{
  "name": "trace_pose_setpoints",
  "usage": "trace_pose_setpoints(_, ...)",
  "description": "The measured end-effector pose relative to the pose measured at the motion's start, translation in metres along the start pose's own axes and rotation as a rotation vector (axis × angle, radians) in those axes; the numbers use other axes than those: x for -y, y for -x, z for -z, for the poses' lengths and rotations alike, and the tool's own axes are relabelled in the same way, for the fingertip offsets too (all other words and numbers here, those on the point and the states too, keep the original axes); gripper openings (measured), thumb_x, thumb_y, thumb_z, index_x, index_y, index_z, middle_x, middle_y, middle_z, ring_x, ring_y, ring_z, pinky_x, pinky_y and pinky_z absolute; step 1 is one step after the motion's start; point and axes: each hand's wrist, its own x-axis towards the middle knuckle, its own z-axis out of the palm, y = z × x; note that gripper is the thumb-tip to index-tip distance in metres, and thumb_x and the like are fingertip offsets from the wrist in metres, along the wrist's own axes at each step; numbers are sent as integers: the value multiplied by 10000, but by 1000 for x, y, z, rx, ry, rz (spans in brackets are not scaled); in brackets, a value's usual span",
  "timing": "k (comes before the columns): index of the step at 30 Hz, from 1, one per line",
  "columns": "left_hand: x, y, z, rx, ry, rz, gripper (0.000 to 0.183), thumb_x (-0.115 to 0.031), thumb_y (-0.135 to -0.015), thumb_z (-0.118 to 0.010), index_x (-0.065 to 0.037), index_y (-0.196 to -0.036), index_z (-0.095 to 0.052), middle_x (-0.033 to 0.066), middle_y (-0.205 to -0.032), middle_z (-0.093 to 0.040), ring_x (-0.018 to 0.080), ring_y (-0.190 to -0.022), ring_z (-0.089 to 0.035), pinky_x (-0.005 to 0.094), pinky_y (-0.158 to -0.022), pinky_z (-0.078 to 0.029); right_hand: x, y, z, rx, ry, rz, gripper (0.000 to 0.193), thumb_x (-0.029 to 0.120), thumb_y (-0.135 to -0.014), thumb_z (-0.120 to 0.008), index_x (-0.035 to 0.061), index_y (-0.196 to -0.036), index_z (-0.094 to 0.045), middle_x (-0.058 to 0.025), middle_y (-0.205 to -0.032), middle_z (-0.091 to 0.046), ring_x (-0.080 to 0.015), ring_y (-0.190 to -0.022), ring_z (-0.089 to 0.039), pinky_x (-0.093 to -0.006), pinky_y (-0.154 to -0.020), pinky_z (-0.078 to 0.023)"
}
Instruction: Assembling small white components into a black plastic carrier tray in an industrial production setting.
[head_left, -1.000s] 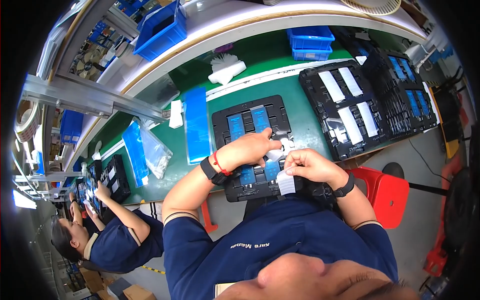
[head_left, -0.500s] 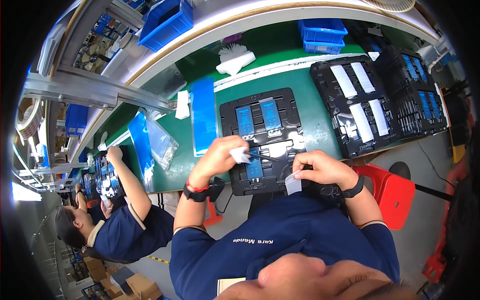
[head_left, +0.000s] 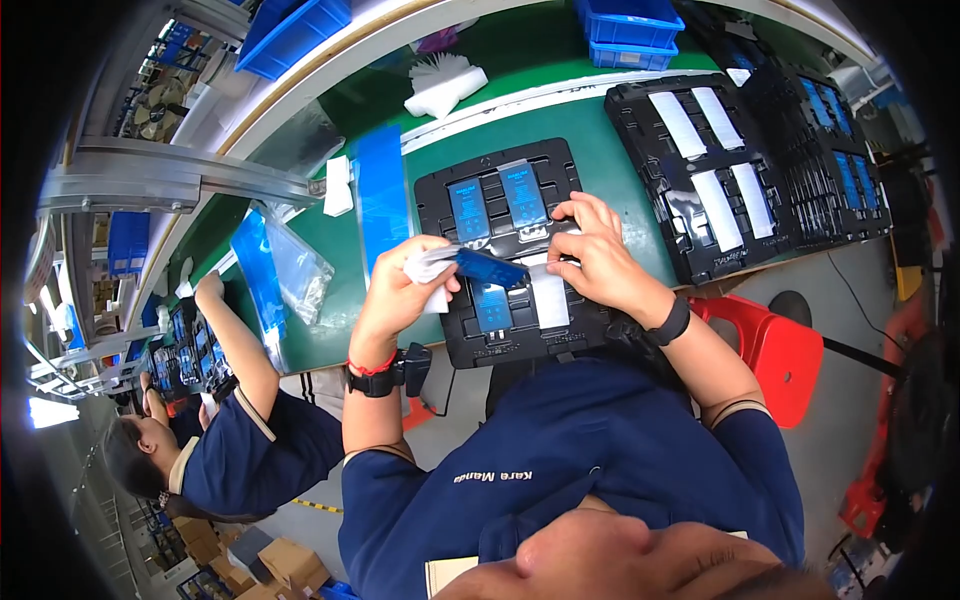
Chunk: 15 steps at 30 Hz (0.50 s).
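Observation:
My left hand (head_left: 408, 285) is closed round a crumpled white cloth (head_left: 430, 264) and one end of a flat blue-and-black battery (head_left: 492, 268), which is tilted above a black tray (head_left: 440, 200). In the tray's far slots lie two blue batteries, one left (head_left: 468, 212) and one right (head_left: 522, 195). Another blue battery (head_left: 492, 310) sits in the near-left slot, partly under the held one. A ribbed white strip (head_left: 550, 300) lies over the near-right slot. At its far end, my right hand (head_left: 605, 260) has thumb and fingertips pinched together.
On the right, stacked black trays (head_left: 690, 190) carry white strips. Blue film sheets (head_left: 382, 190) and a clear plastic bag (head_left: 300, 275) lie to the left. Blue bins (head_left: 630, 30) stand at the back. A red stool (head_left: 775, 360) is at the right; another person (head_left: 240, 420) sits at the left.
The white strip has gone from near the tray's front edge onto its near-right slot, with my right hand moving farther away. A blue battery now shows raised in my left hand.

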Motion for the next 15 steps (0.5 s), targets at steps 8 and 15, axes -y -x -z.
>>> trace_pose_setpoints(8,12,-24,-38,206,-128,31,193,25,-825,-619,-18,-1013,-632,25,-782,-628,70,-641,-583,213,-559,-467,-3,-2,-1,17,21,-17,105,141,-684,-737,114,-726,-645,-85,-1173,-474,-357,-1244,-330,-471,-976,-270)
trace_pose_setpoints(15,12,-34,-49,341,-269,-77,238,42,-807,-579,-25,-1015,-671,56,-811,-646,98,-659,-609,239,-568,-489,-2,-2,-2,-7,14,-35,101,122,-659,-748,108,-682,-650,-97,-1148,-487,-350,-1226,-350,-463,-986,-267)
